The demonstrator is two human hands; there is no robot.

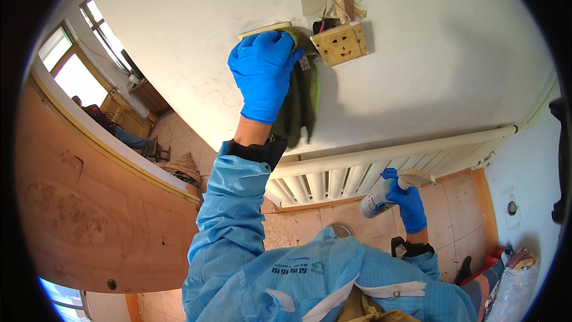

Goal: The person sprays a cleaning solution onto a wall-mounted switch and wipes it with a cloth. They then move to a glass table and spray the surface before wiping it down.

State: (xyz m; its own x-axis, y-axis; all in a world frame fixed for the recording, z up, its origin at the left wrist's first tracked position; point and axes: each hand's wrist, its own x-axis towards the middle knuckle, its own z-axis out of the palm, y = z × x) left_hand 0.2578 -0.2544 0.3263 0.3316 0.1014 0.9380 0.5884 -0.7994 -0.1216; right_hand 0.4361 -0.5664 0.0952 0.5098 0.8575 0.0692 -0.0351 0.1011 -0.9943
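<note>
In a blue glove, my left hand (263, 71) is closed on a dark green cloth (298, 101), pressed to the wall over a cream plate (250, 32), which it mostly hides. Just right of it hangs a yellowed socket (338, 43) with wires above. Lower right, my gloved right hand (407, 203) grips a spray can (375, 200) before the white radiator (325, 182). A pale brush-like object (417, 176) shows at that hand; its shape is hard to make out.
Left, a brown door (89, 214) stands by an opening where a seated person (122, 131) shows near a stool (155, 150). A floor drain (341, 228) lies below the radiator. Bundles (515, 271) and a dark shoe (465, 268) sit by the right wall (512, 179).
</note>
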